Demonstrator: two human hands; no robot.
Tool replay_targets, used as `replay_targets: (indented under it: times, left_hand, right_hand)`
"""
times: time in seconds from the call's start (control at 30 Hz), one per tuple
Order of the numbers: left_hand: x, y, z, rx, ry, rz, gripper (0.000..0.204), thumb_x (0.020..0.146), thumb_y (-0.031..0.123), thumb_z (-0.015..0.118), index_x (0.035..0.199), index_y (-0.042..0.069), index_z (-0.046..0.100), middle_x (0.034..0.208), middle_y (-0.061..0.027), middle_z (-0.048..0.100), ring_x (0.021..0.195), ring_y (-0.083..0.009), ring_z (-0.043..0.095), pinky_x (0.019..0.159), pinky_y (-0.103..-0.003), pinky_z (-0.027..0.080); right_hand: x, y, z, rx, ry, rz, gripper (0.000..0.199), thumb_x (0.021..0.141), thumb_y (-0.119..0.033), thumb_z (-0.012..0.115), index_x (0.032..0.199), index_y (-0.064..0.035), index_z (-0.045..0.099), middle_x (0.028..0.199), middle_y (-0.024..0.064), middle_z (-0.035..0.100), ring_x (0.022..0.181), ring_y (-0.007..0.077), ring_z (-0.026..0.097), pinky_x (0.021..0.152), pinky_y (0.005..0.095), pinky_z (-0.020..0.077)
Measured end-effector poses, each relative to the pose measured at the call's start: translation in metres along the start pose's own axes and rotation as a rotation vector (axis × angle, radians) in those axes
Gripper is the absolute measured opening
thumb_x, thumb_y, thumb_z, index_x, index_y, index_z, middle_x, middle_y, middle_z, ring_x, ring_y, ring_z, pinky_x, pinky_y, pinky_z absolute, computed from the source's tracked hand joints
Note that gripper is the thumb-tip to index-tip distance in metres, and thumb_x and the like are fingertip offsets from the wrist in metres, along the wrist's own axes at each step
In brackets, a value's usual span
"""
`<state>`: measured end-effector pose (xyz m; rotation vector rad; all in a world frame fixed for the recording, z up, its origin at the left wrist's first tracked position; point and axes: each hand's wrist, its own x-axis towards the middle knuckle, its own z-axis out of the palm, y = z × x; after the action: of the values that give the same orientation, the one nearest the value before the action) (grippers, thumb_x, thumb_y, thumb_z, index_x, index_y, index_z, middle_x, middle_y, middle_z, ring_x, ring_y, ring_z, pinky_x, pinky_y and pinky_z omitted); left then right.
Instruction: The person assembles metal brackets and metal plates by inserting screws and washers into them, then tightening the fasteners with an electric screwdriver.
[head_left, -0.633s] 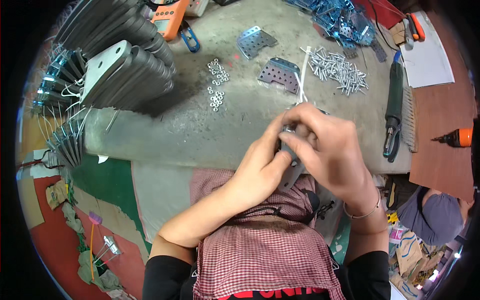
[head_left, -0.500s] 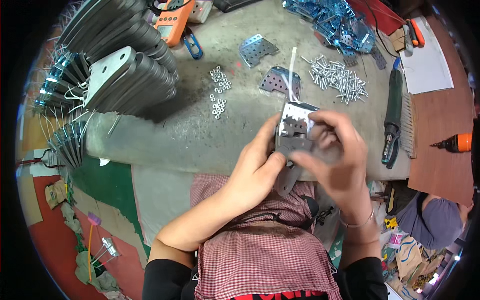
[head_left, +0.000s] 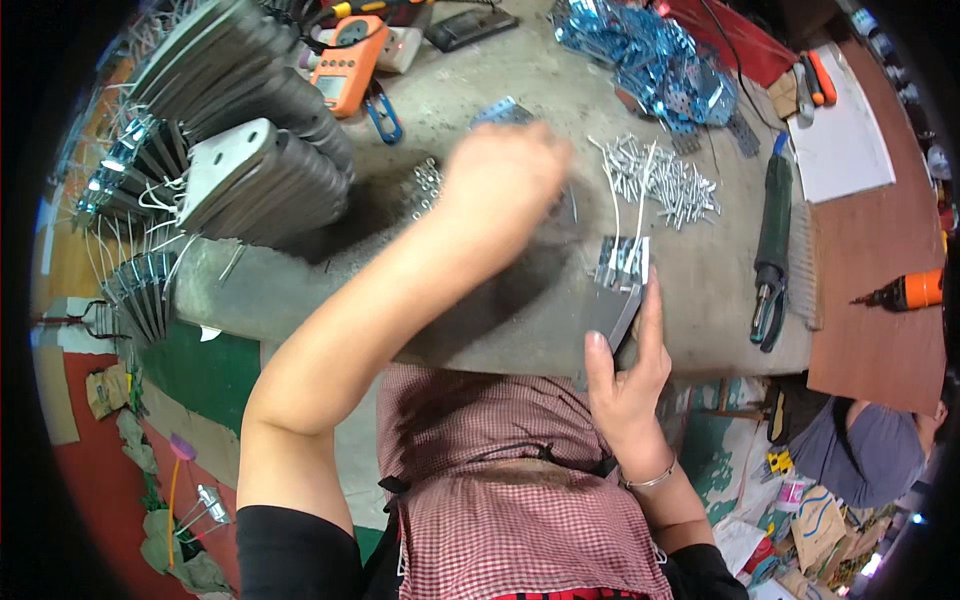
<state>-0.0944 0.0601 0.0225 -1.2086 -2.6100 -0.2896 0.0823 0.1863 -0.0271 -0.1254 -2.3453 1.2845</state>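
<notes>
A small wired metal module (head_left: 622, 285) – likely light, stiff, sharp-edged – is pinched at the desk's (head_left: 500, 310) near edge by the right hand (head_left: 625, 385); the blurred left hand's (head_left: 505, 175) grip cannot be told.

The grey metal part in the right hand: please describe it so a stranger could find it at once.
On the grey workbench, look at the near edge, below the heap of loose screws. There the right hand grips a dark plate assembly. Only it has white wires rising from its top.

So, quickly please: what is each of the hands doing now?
Left hand: blurred above the small metal parts; grip cannot be told.
Right hand: closed on a metal plate assembly with white wires.
</notes>
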Motion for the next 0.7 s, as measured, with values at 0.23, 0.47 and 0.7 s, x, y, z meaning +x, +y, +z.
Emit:
replay_targets:
  times: [0.23,0.47,0.7]
  left_hand:
    - [-0.066,0.016,-0.008,-0.543,0.28,-0.237,0.028,0.066,-0.005,0.061,0.091,0.007,0.053,0.087,-0.0127,0.059,0.077,-0.0358,0.06,0.065,-0.042,0.05]
    - [-0.068,0.017,0.005,-0.499,0.407,-0.304,0.03,0.062,-0.009,0.062,0.089,0.002,0.054,0.083,-0.0123,0.059,0.078,-0.0322,0.061,0.067,-0.036,0.049]
    - [-0.063,-0.008,-0.011,-0.523,0.447,-0.275,0.026,0.065,-0.011,0.058,0.088,0.002,0.056,0.082,-0.0141,0.059,0.075,-0.0324,0.061,0.065,-0.034,0.049]
  right_hand:
    - [0.008,-0.01,0.015,-0.077,-0.076,-0.088,0.068,0.083,-0.018,0.058,0.136,0.0125,0.028,0.126,0.0303,0.047,0.11,0.0439,0.05,0.095,0.0443,0.0396]
    - [0.001,-0.023,0.036,-0.039,-0.145,-0.134,0.069,0.086,-0.022,0.055,0.136,0.0133,0.025,0.129,0.0305,0.044,0.112,0.0433,0.049,0.096,0.045,0.0385]
    - [0.002,-0.019,0.035,-0.032,-0.162,-0.103,0.068,0.089,-0.024,0.051,0.139,0.0111,0.021,0.132,0.0295,0.041,0.119,0.0394,0.046,0.099,0.0417,0.0362]
